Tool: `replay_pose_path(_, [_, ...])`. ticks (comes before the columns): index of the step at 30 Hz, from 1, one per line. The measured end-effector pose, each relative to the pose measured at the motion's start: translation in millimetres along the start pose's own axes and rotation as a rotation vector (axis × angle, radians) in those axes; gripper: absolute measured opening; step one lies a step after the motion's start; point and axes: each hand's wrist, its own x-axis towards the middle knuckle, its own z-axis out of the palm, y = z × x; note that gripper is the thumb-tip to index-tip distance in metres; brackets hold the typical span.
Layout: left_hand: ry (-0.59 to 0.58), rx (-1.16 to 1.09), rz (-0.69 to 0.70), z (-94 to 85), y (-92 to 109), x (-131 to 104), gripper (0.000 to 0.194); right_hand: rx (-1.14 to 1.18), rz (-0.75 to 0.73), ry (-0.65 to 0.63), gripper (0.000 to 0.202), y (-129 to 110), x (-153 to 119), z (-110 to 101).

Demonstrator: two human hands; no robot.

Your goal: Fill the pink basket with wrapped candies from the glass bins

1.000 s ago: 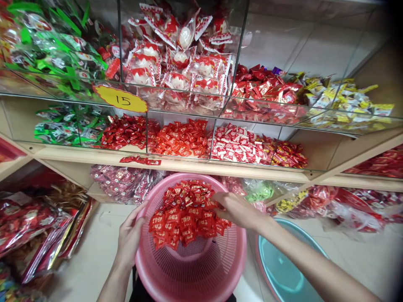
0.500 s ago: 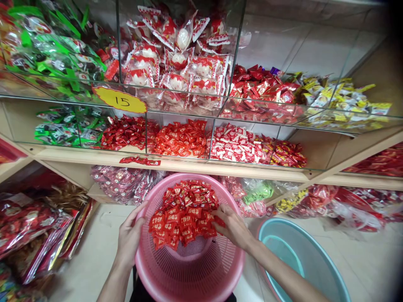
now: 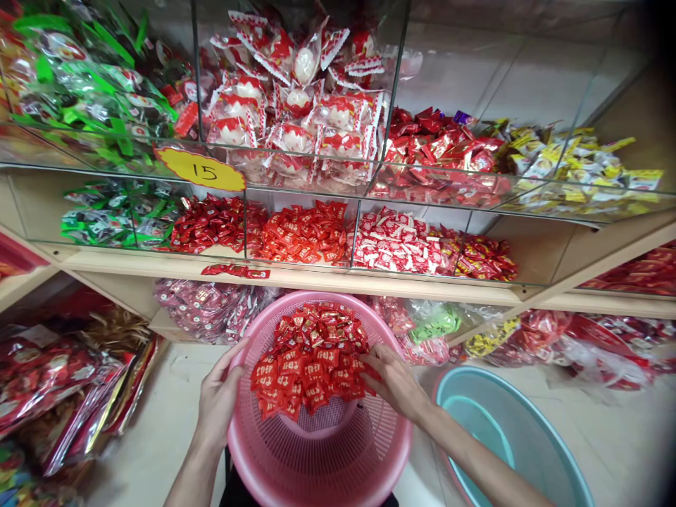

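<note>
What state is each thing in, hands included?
Basket: part filled, open-topped
Red packets: wrapped, heaped toward the basket's far side
Left hand: gripping the basket's rim
Right hand: fingers at the heap's edge; grip unclear
Basin: upright, partly behind the right forearm
Tag: facing out, reads 15
Stray packets: lying on the ledge
</note>
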Motion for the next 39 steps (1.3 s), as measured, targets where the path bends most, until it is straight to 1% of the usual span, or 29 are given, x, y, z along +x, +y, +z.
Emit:
replay_pose_path(10, [-0.008,-0.026,-0.005,-0.6,-3,1,0.048,-0.029,0.019,0.012,0.018,0,-1,2])
replay_pose_path(16, [-0.008,-0.025,-0.009,-1.7,-3,1,0.049,-0.044,0.011,-0.003,0.026,-2,-1,3])
replay_pose_path(22, [-0.020,-0.027,-0.036,-1.0,-1,0,0.051,-0.051,0.003,-0.007,0.029,-7,1,2])
replay_pose_path(25, [-0.026,-0.032,-0.034,-2.1,-4,1,0.050,-0.041,-0.013,0.013,0.032,-11,5,0])
replay_pose_path(27, [-0.031,-0.028,-0.035,-3.3,-6,3,0.050,-0.031,-0.041,0.034,0.032,-15,11,-5])
replay_pose_path(29, [-0.027,-0.021,-0.035,-4.2,-7,4,0.050,-0.040,-0.092,0.064,0.028,-23,25,-19])
replay_pose_path(32, [-0.024,-0.004,-0.021,-4.5,-7,4,0.050,-0.102,-0.215,0.151,0.022,-40,63,-54])
replay_pose_path(35, [-0.027,-0.004,0.001,-3.9,-7,3,0.049,-0.164,-0.316,0.198,0.021,-59,120,-95])
replay_pose_path(37, [-0.023,0.000,0.019,-3.8,-7,3,0.047,-0.198,-0.288,0.206,0.023,-66,162,-115])
replay_pose_path(38, [-0.023,0.003,0.026,-3.9,-7,3,0.046,-0.214,-0.270,0.174,0.024,-68,182,-121])
replay_pose_path(39, [-0.024,0.005,0.032,-4.2,-8,4,0.046,-0.221,-0.265,0.105,0.026,-68,200,-124])
